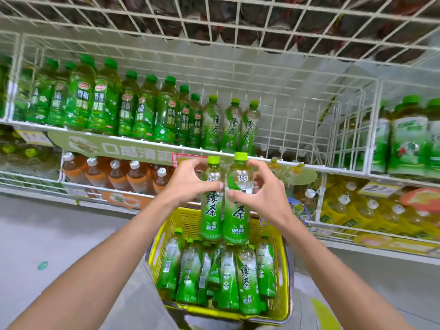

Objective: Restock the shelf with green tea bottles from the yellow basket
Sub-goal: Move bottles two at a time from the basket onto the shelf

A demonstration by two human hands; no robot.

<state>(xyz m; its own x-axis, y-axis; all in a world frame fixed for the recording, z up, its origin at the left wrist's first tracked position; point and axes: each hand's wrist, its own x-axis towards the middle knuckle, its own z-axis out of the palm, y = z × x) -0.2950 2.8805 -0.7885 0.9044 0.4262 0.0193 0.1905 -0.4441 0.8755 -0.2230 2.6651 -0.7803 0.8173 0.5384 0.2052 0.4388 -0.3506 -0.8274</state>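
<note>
Two upright green tea bottles hang above the yellow basket [283,277]. My left hand [188,182] grips the left bottle [210,215] near its shoulder. My right hand [259,190] grips the right bottle [235,220] the same way. The two bottles touch side by side. Several more green tea bottles [247,282] lie in the basket below. On the wire shelf [309,166], three matching green tea bottles [229,126] stand in a row, with open shelf space to their right.
Darker green plum tea bottles [100,103] fill the shelf to the left. Orange-labelled tea bottles [114,175] sit on the lower shelf, yellow drinks [371,210] at lower right. A wire rack [214,25] of dark bottles hangs overhead. Large green bottles [408,139] stand at far right.
</note>
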